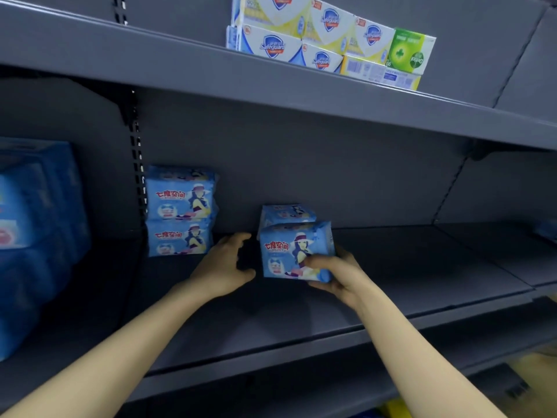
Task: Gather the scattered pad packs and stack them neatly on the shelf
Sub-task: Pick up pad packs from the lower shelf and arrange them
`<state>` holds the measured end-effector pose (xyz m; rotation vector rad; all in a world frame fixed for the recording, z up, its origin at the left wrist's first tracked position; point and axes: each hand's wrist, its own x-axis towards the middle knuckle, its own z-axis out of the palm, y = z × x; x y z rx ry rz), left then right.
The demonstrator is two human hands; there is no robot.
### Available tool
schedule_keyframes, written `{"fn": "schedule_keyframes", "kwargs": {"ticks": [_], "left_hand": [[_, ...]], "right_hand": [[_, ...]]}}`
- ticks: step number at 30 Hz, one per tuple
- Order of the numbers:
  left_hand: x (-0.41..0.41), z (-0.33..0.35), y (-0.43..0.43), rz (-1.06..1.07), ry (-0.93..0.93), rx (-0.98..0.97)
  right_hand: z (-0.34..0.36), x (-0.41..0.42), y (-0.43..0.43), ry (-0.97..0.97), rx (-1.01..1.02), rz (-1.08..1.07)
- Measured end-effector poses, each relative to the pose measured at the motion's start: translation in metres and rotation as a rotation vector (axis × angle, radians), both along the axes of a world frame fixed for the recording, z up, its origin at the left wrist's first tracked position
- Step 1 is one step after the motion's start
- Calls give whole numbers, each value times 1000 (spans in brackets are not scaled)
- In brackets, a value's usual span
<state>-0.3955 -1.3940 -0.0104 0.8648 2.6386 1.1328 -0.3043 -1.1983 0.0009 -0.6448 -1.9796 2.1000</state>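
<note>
I see a grey metal shelf point(407, 276) w/ dark back panel. R hand point(334, 274) grips pad pack point(294, 251) upright, right of two-pack stack point(179, 211); 2nd pack point(286, 214) just behind. L hand point(226, 263) cupped, holding nothing, btwn stack & pack. Soap boxes point(319, 37) on board above.

Grey metal store shelving point(331, 164) with a slotted upright point(137, 164) carries Safeguard soap boxes point(271, 45) on its upper shelf point(150, 61).

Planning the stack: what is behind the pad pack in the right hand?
A second pad pack stands just behind the held pad pack gripped by the right hand. Only its top and left edge show; its lower part, and anything farther back, is covered.
</note>
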Motion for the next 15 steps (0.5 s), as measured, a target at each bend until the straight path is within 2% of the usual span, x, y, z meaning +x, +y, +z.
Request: {"fn": "schedule_keyframes", "kwargs": {"ticks": [7,13,15], "left_hand": [[4,4,-19,17,-36,45],[-1,10,-40,4,-329,222],[-1,11,-47,5,-377,259]], "right_hand": [[-7,-6,-16,-37,-155,120],[-16,-12,-35,-78,-181,308],[-18,-16,-42,-96,-157,358]]}}
